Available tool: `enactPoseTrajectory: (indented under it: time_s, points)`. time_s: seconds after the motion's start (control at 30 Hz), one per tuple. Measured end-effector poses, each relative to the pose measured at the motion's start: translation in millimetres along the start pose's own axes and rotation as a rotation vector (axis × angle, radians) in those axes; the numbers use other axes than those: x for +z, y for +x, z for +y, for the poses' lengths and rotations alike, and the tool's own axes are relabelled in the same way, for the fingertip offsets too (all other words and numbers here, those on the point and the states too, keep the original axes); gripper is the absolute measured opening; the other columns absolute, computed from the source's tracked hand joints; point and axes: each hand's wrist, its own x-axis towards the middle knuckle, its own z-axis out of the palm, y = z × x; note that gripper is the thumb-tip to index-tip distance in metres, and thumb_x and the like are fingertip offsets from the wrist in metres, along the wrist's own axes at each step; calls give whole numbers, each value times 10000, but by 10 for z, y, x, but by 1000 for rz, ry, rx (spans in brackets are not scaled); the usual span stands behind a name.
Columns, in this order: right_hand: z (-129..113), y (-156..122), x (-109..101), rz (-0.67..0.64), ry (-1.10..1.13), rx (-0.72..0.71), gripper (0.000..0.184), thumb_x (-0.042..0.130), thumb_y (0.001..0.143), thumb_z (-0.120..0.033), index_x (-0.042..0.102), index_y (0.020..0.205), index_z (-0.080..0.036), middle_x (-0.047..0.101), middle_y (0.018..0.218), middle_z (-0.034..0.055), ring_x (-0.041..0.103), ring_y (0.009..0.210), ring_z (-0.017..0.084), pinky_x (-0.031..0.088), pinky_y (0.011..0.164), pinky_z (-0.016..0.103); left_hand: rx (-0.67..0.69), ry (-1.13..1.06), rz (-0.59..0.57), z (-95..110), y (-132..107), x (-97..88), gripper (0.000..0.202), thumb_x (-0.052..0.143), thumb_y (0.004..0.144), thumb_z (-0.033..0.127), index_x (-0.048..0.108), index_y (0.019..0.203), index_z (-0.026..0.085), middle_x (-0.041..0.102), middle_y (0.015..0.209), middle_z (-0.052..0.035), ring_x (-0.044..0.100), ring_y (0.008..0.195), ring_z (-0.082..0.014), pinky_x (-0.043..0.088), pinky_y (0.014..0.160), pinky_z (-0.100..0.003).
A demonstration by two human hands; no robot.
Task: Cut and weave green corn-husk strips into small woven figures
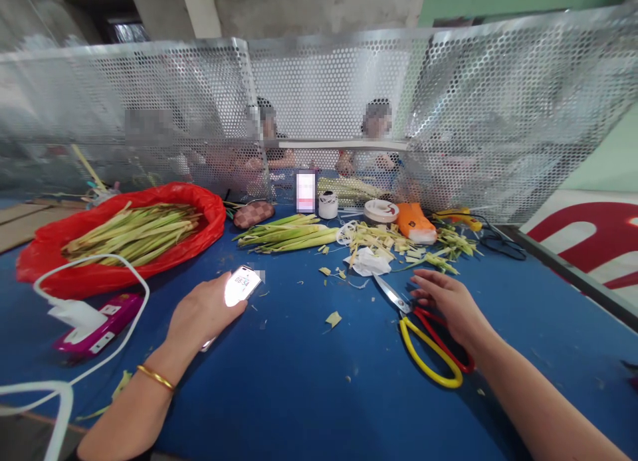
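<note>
My left hand (209, 311), with a gold bangle at the wrist, is closed around a phone (243, 285) whose lit screen shows a clock. The palm hides most of the phone. At the right, my right hand (446, 301) is beside a pair of scissors (396, 298) with one yellow and one red handle. Its fingers are loosely bent and apart, with nothing between them, close to the red handle. The blades lie slightly parted, their tips by a crumpled white tissue (369, 262). Green-yellow stalks (289, 234) lie in a bundle farther back.
A red plastic bag (212, 208) of stalks stands left, near a magenta power strip (102, 328) with a white cable. Cut scraps (383, 238), a tape roll (381, 212) and an orange tissue pack (415, 220) sit before a perforated metal screen (329, 82). Two people sit behind it.
</note>
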Motion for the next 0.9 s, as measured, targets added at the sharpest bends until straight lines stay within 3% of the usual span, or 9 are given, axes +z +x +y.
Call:
enactPoseTrajectory:
  time_s: [0.2,0.37,0.57,0.7,0.77,0.9]
  points:
    - [2,-2,6,10,-21,-1,456,804,564,-371,661,927,-135,664,755,28,616,628,135,480,537,224,-17,23,-17,29,-22,-35,612,455,755,490,547,1261,157,679,1102,-169,634,1001,-356,476,767,-392]
    - [-19,-18,15,9,-34,-8,462,788,554,-388,659,915,-130,665,759,35,616,620,141,476,525,232,-39,41,-25,62,-35,-43,694,450,768,491,464,1364,136,638,1199,-181,602,1085,-356,465,854,-408]
    - [-39,-29,27,5,-65,-24,448,744,563,-402,657,913,-135,659,778,39,618,617,146,479,526,244,-138,20,-64,-106,37,-20,739,454,779,519,418,1402,123,558,1325,-193,546,1177,-362,435,937,-437]
    - [-23,-35,52,-6,-107,-48,409,709,601,-396,649,927,-156,655,747,25,627,631,165,482,548,261,-85,8,48,-169,57,-27,691,479,794,508,463,1357,108,521,1367,-199,501,1233,-359,404,990,-441]
    - [-8,-33,62,-15,-131,-65,364,696,623,-390,653,912,-173,651,728,12,629,630,175,485,570,274,36,-19,113,-73,22,-66,582,475,817,483,521,1299,160,539,1364,-148,494,1244,-323,397,1007,-418]
    - [-8,-55,41,-93,-413,-219,273,602,730,-389,654,923,-204,680,763,9,638,637,188,484,645,304,174,-41,65,346,-98,-162,556,508,824,455,543,1297,164,554,1362,-107,482,1266,-274,360,1057,-363]
